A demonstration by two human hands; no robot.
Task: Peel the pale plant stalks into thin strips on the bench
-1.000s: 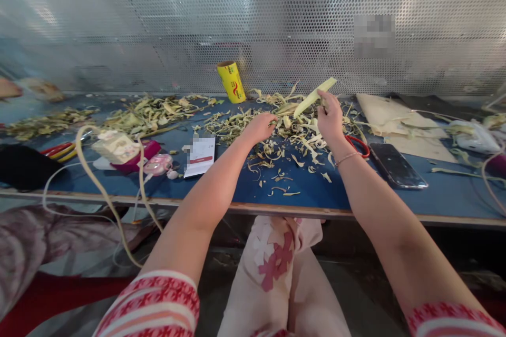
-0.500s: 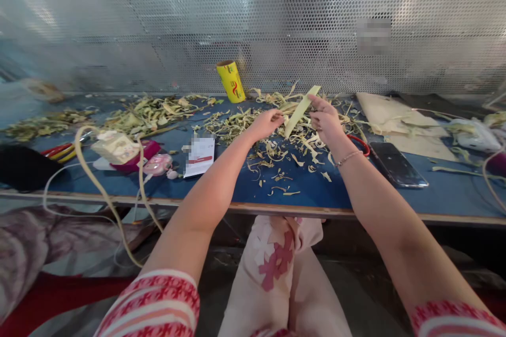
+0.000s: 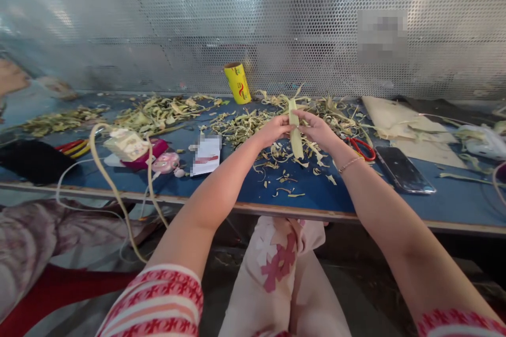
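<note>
A long pale-green leaf strip [image 3: 296, 143] stands nearly upright over the middle of the bench. My left hand [image 3: 275, 130] pinches its left edge, fingertips touching it about halfway up. From the other side, my right hand [image 3: 316, 129] grips the same strip between thumb and fingers. Beneath and behind both hands lies a heap of dry leaf scraps [image 3: 237, 127], partly hidden by my hands. Red-handled scissors [image 3: 366, 150] lie just right of my right wrist.
A yellow cardboard tube [image 3: 237, 84] stands at the back by the perforated metal wall [image 3: 190, 37]. To the right are a phone [image 3: 405, 170] and brown cardboard [image 3: 389, 118]. On the left sit a white packet [image 3: 206, 155], a pink case [image 3: 166, 162] and a looped beige cord [image 3: 103, 168].
The leaf strip has turned from slanted to nearly upright and come lower. My left hand has moved onto it, and both hands are closer together. A person's part appears at far left.
</note>
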